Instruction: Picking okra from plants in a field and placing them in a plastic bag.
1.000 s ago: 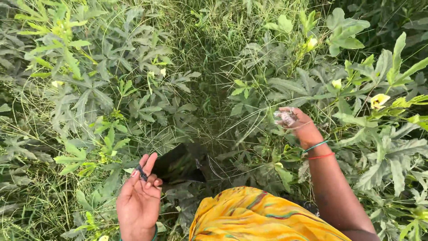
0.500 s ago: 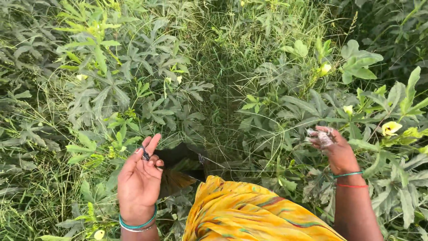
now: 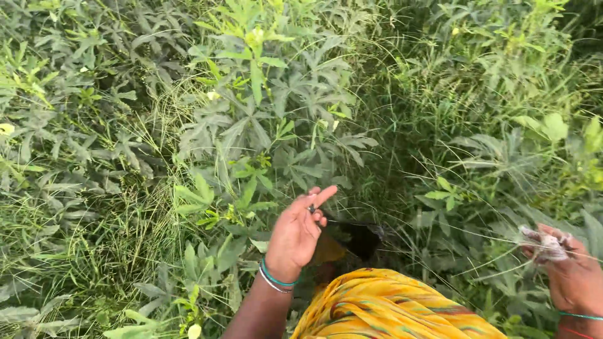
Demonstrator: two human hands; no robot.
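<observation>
Head: two hands, left hand (image 3: 295, 235), right hand (image 3: 568, 270).

Bare arms, bangles and a yellow wrap

The left hand (image 3: 295, 235) has thin bangles at the wrist, teal beside silvery ones. The right hand (image 3: 575, 276) wears a teal band and, at the frame's edge, what may be a red one. Both forearms are sleeveless. A mustard-yellow cloth (image 3: 396, 307) with faint green and orange stripes covers the body below.
</observation>
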